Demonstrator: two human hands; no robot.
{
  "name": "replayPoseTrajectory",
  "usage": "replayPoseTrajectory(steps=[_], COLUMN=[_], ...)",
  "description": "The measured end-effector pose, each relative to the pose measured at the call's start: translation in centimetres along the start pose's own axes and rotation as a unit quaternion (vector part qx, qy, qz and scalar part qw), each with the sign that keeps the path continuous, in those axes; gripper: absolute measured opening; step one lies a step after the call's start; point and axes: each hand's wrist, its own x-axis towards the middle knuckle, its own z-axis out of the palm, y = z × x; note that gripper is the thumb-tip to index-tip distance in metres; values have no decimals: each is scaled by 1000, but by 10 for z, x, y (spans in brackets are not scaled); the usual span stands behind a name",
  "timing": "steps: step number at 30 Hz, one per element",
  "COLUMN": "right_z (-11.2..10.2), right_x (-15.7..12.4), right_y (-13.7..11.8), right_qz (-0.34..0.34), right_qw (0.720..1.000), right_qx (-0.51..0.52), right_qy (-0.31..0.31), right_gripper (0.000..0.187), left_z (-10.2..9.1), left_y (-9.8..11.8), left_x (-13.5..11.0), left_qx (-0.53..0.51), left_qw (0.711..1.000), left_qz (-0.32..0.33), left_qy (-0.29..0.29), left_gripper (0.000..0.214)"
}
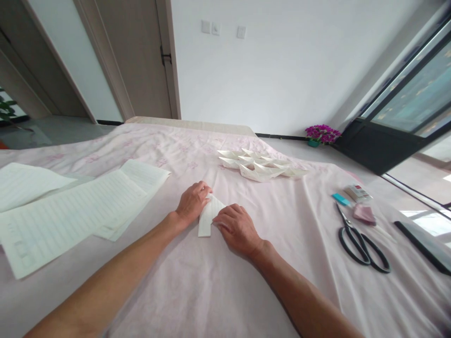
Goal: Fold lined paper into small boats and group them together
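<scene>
A small folded sheet of lined paper point(207, 222) lies on the pink cloth between my hands, one corner folded to a slant and a narrow strip pointing towards me. My left hand point(192, 203) grips its upper left edge, fingers bent together. On the slanted right edge, the curled fingers of my right hand point(238, 228) press the paper against the cloth. Parts of the sheet are hidden beneath the fingers. Several folded paper boats point(260, 169) stand grouped just beyond my right hand.
Loose lined sheets point(70, 211) lie overlapping at the left. To the right are black-handled scissors point(359, 244), a blue eraser-like block point(340, 199), a small box point(357, 193), a pink folded item point(364, 213) and a dark flat object point(423, 246). The pink cloth point(169, 291) is wrinkled.
</scene>
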Motion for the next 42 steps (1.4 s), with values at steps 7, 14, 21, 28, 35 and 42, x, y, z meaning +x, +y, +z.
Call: replayPoseTrajectory(steps=[7,14,21,28,35,42], right_z=[1,1,2,2,8,7], right_x=[4,6,6,12,17,25], right_y=[-1,-3,-1,2,8,11], right_qz=[-18,-26,-51,-84,-179,-287], right_qw=[1000,999,998,996,983,950], right_qx=[3,6,20,9,-36,-112], right_qy=[-10,-23,-24,-41,-35,-56], right_gripper=[13,21,23,21,19,21], left_z=[-21,-25,-25,-28,-32,-30], left_y=[6,27,30,27,31,30], left_x=[-59,-93,-93,-94,-94,-95], left_qx=[-99,-6,-13,47,62,62], left_qw=[993,1000,1000,997,996,995], left_qz=[14,-8,-16,-55,-69,-80], left_qy=[-64,-26,2,15,7,11], left_gripper=[23,42,19,4,10,6])
